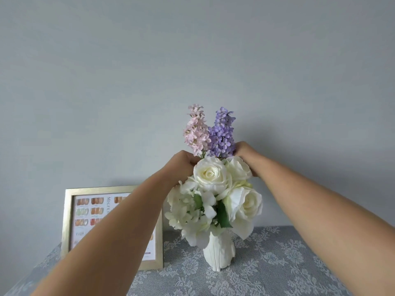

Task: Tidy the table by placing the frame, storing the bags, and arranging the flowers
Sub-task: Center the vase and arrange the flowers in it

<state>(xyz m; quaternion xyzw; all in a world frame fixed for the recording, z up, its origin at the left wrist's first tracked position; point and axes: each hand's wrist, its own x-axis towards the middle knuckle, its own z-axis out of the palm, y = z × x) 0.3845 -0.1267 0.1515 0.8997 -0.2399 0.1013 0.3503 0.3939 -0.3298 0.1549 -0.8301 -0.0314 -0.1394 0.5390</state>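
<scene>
Centrally, bouquet (215, 197): cream-white roses and hydrangea-like clusters with green leaves, packed into a vase near the table's back edge.
Tall sprigs: pink sprig (195, 131) and purple sprig (221, 133), small clustered petals, upright side by side above the roses.
Vase (219, 253): white, matte, ribbed with vertical grooves, narrow neck, standing on the cloth.
Frame (68, 223): brushed pale-gold border, rectangular, upright against the wall just left of the vase, partly behind the left forearm; printed rows of nail-colour swatches inside.
Tablecloth (277, 263): grey-blue with white floral lace pattern.
Wall (192, 60): plain, pale grey.
Left hand (183, 165): curled at the bouquet's upper left, touching the rose and the pink stem's base; fingers hidden, spread cannot tell.
Right hand (245, 154): curled at the upper right against the purple sprig's base; fingers tucked behind blooms, grip cannot tell.
</scene>
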